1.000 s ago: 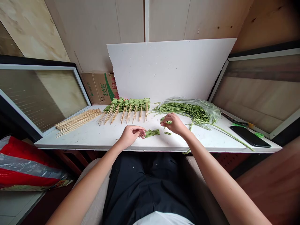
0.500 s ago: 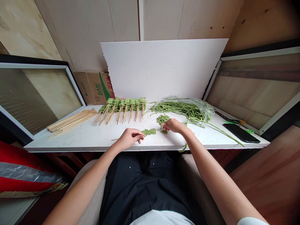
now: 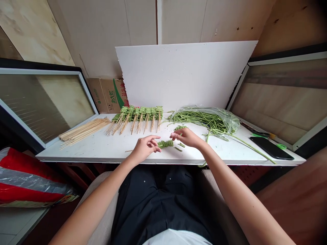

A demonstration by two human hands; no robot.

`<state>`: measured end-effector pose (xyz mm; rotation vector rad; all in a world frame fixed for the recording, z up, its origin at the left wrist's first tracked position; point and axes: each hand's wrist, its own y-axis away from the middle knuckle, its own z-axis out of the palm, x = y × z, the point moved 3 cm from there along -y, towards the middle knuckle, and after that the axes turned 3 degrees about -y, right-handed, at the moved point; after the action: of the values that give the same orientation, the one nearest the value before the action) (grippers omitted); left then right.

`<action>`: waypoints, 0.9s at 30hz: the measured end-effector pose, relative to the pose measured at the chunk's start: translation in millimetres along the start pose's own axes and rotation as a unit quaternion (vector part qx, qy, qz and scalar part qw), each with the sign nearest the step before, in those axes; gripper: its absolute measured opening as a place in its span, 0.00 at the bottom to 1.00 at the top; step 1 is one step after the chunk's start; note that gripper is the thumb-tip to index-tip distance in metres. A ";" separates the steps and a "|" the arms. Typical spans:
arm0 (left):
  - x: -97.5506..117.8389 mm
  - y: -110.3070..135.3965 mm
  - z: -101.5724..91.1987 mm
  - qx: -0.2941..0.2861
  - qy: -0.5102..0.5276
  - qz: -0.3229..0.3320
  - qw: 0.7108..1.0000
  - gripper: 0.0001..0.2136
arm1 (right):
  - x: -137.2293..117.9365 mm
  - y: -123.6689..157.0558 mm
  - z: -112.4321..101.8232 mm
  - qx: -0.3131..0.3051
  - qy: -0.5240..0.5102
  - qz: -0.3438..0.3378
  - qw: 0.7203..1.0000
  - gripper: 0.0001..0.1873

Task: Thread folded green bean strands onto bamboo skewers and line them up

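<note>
My left hand (image 3: 146,148) is curled round the near end of a skewer of green bean pieces (image 3: 166,144), thumb and fingers at its left end. The bare stick end pokes out to the left of that hand. Over the right end of the row of beans is my right hand (image 3: 187,136), its fingertips pinched; what is in them, if anything, is too small to make out. Loose cut bean pieces (image 3: 181,145) lie below it on the white table (image 3: 102,149). Behind the right hand, a small pile of cut pieces (image 3: 180,128) is partly hidden.
Stacked finished bean skewers (image 3: 143,113) lie at the back, with bare bamboo sticks (image 3: 84,131) to their left. On the right are long beans in a clear plastic bag (image 3: 204,117), a black phone (image 3: 271,148) and scissors (image 3: 255,130). A cardboard box (image 3: 107,95) stands behind.
My right hand has moved left from the cut pieces to the skewer's right end. The left hand's fingers have spread a little. The whole view has shifted slightly.
</note>
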<state>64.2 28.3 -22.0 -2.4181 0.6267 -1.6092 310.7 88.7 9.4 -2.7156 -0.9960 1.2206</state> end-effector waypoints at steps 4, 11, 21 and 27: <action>8.4 1.8 2.0 0.030 -0.043 0.070 0.996 0.21 | -34.4 1.6 31.2 -0.055 -0.069 -0.086 0.992 0.26; 13.8 -0.5 -9.4 0.080 -0.152 0.120 0.978 0.11 | -34.8 1.1 34.9 0.025 -0.094 -0.076 0.992 0.23; 23.2 1.5 -9.7 0.074 -0.143 0.119 0.980 0.07 | -52.6 6.0 37.3 0.137 0.003 -0.268 0.954 0.09; 30.2 2.9 -6.0 0.026 -0.136 0.137 0.981 0.11 | -56.9 10.6 47.9 0.156 0.018 -0.291 0.944 0.11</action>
<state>68.0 13.2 4.7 -2.3330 0.8110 -1.1508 256.0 37.2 11.6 -1.9853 -1.3305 1.0889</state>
